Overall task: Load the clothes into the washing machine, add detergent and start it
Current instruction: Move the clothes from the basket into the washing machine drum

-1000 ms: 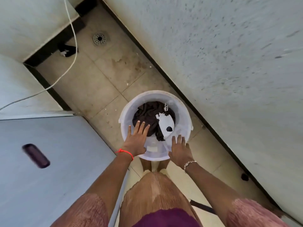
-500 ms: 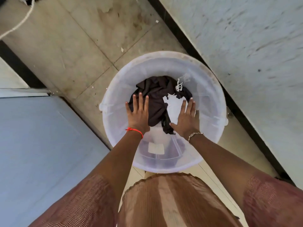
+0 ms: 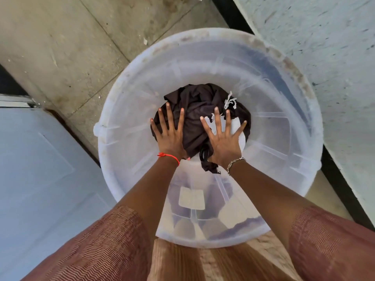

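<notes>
The washing machine [image 3: 30, 179] is cut off at the left edge, only a pale panel showing. A pale label [image 3: 191, 197] on the bucket's wall carries no writing that can be read. The dark clothes [image 3: 194, 102] lie bunched at the bottom of the translucent bucket [image 3: 284, 138], under both hands: left hand [image 3: 169, 136] and right hand [image 3: 223, 142] press flat on them, fingers [image 3: 217, 118] spread, gripping nothing.
</notes>
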Available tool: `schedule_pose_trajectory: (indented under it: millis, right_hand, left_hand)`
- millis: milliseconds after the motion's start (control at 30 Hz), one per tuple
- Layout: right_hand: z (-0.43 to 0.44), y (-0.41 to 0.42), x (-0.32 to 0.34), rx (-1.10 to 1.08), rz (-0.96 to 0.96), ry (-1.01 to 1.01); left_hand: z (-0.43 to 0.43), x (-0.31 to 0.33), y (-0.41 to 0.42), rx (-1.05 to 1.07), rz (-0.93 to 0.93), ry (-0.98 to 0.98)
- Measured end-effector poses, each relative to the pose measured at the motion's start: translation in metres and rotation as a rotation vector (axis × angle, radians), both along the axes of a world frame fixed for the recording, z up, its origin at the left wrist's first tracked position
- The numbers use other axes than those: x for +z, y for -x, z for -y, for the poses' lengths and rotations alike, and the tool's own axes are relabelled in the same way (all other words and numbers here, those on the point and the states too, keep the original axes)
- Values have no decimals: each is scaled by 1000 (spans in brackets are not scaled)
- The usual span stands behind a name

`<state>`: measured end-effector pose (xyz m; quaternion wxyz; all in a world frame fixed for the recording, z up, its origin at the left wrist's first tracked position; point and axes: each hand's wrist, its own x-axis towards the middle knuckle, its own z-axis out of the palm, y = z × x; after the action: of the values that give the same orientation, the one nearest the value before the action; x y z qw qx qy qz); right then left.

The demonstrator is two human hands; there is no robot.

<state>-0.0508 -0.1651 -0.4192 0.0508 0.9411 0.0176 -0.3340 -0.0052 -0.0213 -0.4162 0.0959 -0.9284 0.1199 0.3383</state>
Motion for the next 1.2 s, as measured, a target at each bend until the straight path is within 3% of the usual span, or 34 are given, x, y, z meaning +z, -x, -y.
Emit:
schedule_pose_trajectory:
  millis: [233, 367, 567, 733, 900, 1200]
  right_hand:
    - [-10, -5, -22, -4, 81, -51]
    - [-12, -4, -28, 10, 111, -55]
    - [-13, -7, -25, 7, 122, -20]
    - [-12, -6, -17, 24, 130, 28]
    - [2, -12, 0, 136, 148, -34]
    - [22, -9, 99, 312, 155, -21]
  left_hand:
    - [5, -31, 5, -80, 223, -113]
    - [1, -37, 13, -213, 231, -158]
    - [-1, -30, 8, -253, 220, -82]
    - [-1, -8, -7, -207, 103, -61]
    - [-3, 23, -21, -158, -62, 88]
    - [-17, 121, -28, -197, -151, 141]
